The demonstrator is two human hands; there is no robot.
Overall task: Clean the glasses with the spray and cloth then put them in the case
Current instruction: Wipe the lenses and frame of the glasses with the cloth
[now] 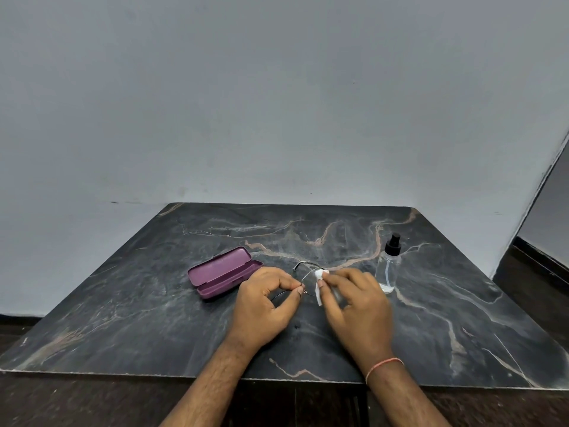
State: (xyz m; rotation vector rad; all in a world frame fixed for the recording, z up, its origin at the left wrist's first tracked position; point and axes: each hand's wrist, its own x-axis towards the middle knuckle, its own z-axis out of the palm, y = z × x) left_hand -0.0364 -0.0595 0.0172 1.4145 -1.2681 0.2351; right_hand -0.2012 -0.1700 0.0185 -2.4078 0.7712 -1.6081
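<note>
Thin wire-rimmed glasses [308,274] are held just above the dark marble table [446,318], near its middle. My left hand [264,303] pinches the frame at the bridge between thumb and forefinger. My right hand [354,300] pinches a small white cloth [320,286] around one lens. An open purple glasses case [223,272] lies to the left of my hands, lid tipped back. To the right stands a clear spray bottle [389,266] with a black nozzle, upright and apart from my right hand.
The table backs onto a plain grey wall [277,103]. Its front edge runs just below my wrists. A dark floor and skirting show at the right, past the table's corner.
</note>
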